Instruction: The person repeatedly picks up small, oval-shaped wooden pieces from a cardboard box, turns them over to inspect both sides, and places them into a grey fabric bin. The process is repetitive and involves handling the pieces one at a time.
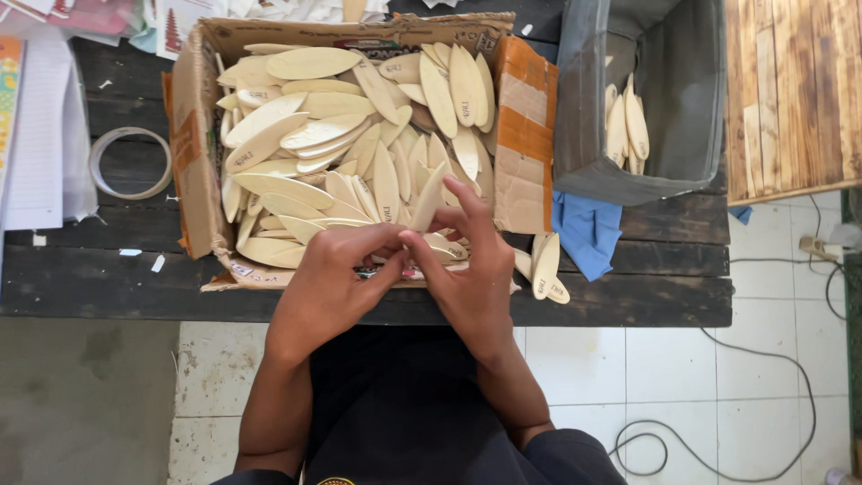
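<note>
A cardboard box [196, 108] on the dark wooden table [108, 283] is heaped with several pale, leaf-shaped wooden pieces [305, 135]. Both hands meet at the box's near edge. My left hand [328, 287] is curled, fingertips pinching something small and mostly hidden between the two hands. My right hand [471, 269] touches the same spot with thumb and forefinger, its other fingers spread over the pieces. One upright wooden piece [429, 199] rises just beyond my right fingers.
A grey bin [682, 99] at the right holds several more wooden pieces [626, 126]. A blue cloth [585, 229] and a few loose pieces [543, 268] lie beside the box. A tape roll [130, 163] and papers [36, 135] sit left. Cables [763, 359] cross the tiled floor.
</note>
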